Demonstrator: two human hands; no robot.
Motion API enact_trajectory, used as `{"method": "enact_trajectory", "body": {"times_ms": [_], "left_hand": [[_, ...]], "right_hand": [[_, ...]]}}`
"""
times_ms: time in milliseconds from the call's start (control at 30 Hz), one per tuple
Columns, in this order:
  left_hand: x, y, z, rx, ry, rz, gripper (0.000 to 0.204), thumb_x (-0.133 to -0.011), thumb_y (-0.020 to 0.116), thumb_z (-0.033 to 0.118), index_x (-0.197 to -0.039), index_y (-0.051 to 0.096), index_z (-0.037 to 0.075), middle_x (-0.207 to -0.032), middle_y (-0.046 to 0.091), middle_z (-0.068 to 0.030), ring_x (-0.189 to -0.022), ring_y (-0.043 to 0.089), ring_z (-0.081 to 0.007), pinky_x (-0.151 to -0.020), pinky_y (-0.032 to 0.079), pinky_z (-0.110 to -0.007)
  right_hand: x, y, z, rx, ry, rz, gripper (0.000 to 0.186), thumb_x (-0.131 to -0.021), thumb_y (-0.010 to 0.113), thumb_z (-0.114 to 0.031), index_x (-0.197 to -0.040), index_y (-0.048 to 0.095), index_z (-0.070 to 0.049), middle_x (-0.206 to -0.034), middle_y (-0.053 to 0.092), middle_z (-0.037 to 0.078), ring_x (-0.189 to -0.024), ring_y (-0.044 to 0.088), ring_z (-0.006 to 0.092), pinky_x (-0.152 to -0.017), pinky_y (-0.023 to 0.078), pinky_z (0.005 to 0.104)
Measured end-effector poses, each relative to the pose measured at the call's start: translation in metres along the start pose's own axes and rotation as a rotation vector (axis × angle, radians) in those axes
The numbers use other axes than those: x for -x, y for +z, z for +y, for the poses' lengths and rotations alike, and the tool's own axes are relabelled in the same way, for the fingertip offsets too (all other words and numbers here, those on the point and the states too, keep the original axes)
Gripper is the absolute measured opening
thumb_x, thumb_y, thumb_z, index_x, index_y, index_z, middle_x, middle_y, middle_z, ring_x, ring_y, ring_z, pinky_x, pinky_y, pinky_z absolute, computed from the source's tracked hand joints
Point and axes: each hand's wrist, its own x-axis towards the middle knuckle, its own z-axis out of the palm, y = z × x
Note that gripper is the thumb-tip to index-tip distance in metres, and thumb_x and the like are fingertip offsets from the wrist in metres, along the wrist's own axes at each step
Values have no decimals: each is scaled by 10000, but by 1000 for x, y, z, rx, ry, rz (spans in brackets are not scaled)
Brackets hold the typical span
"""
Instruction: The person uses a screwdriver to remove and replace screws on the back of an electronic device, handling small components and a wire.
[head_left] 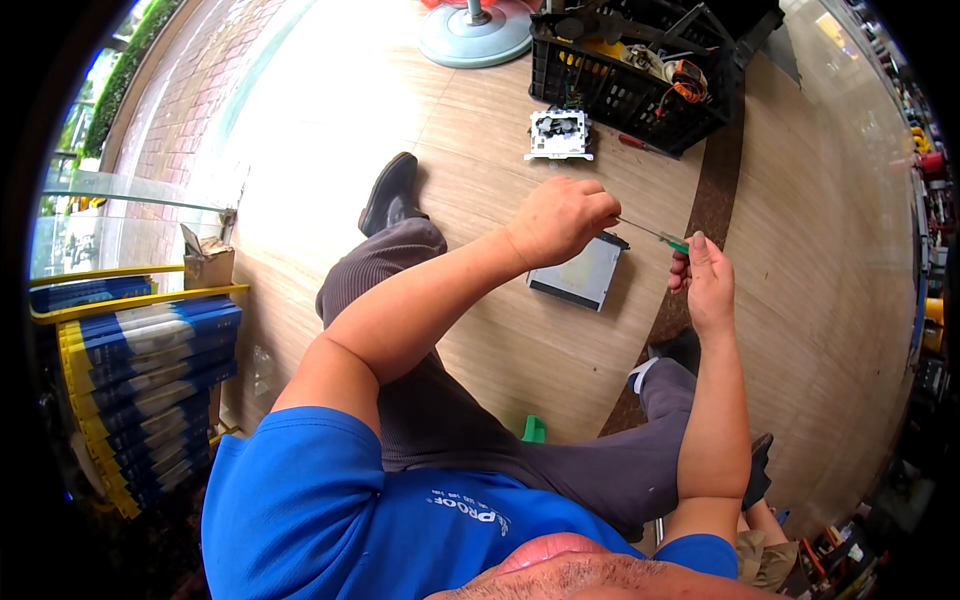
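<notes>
My right hand (705, 270) holds a screwdriver by its green handle (676, 243). The thin metal shaft (642, 228) points left to my left hand (565, 215), whose fingers are pinched at its tip; anything small between them is hidden. Below my hands a flat silver metal box (575, 277) lies on the tiled floor, partly covered in view by my left hand. Beyond them a white plastic mechanism with dark parts (557, 138) rests on the floor.
A black crate of tools (625, 95), red-handled tool (634, 142) and round stand base (470, 42) are at the back. Stacked blue-yellow packages (150, 390) line the left. A green object (533, 428) lies between my legs. Another person's leg (768, 560) shows lower right.
</notes>
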Motion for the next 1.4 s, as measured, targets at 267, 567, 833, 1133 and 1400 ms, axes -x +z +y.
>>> {"method": "enact_trajectory", "body": {"times_ms": [267, 567, 833, 1133, 1400], "left_hand": [[-2, -2, 1, 4, 2, 41, 78, -866, 697, 151, -879, 649, 91, -837, 638, -66, -783, 629, -285, -712, 501, -388], [-3, -3, 7, 17, -31, 77, 95, -860, 708, 160, -849, 640, 94, -815, 643, -71, -768, 632, -288, -686, 502, -391], [-1, 0, 8, 35, -45, 47, 103, -845, 716, 160, -838, 638, 92, -813, 640, -77, -753, 633, -297, -664, 508, -405], [2, 6, 8, -38, -37, -36, 129, -858, 705, 193, -819, 639, 89, -796, 624, -77, -760, 631, -306, -695, 506, -415], [2, 7, 14, -99, -51, -55, 185, -849, 721, 244, -787, 634, 92, -768, 621, -78, -752, 633, -300, -701, 501, -410]], "right_hand": [[-1, 2, 2, -38, 34, 12, 407, -1032, 535, -397, -939, 611, -8, -743, 576, 11, -586, 528, 70, -522, 443, 228], [-2, 10, 4, 8, -33, 30, 171, -946, 675, -119, -1060, 623, -3, -773, 606, -1, -604, 532, 52, -535, 455, 217], [-1, 12, 6, 104, -38, 29, 167, -946, 678, -131, -1046, 628, -7, -748, 601, -13, -594, 527, 49, -542, 452, 219], [1, 20, 6, 295, -84, 30, 165, -923, 701, -152, -1000, 651, -15, -731, 624, 1, -638, 546, 70, -591, 459, 253], [4, 30, 1, 463, -151, 15, 185, -905, 712, -177, -990, 664, -20, -739, 655, 82, -663, 588, 130, -632, 486, 302]]}}
